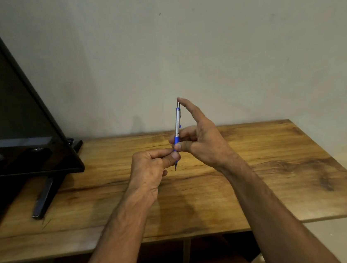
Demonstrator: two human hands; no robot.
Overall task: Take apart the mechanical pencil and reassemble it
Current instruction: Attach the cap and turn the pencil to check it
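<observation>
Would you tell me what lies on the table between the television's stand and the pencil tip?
Nothing: in the head view, the wooden table is bare from the television stand to the mechanical pencil.

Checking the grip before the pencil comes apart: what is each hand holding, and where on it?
Both hold the mechanical pencil, upright. The right hand grips the blue grip section, index fingertip on the top cap; the left hand pinches the tip end.

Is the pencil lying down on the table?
No, the pencil stands nearly upright in the air, held by the left hand and right hand above the table.
</observation>
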